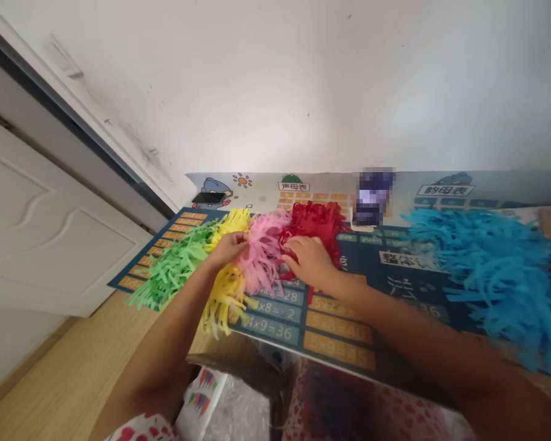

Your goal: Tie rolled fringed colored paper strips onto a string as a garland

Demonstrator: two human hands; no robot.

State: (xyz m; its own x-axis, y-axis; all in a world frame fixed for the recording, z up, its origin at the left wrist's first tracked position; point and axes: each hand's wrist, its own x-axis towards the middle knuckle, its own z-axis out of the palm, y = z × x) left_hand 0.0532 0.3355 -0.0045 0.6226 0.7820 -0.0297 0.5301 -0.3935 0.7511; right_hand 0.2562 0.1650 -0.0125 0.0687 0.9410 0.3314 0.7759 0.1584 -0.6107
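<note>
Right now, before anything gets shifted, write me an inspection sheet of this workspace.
Surface: printed chart with sums, lower edge exposed.
Fringed bundles: green, yellow, pink and red side by side; blue apart, on the right.
Clutter: dark flat object at back left; pixelated item behind red.
Hands: left at yellow and pink, right at red; grip unclear.
Cables: nothing seen.
Surroundings: marked white wall behind; white door left.

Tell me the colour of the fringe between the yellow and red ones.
The fringe is pink, seen best in the head view.
</note>
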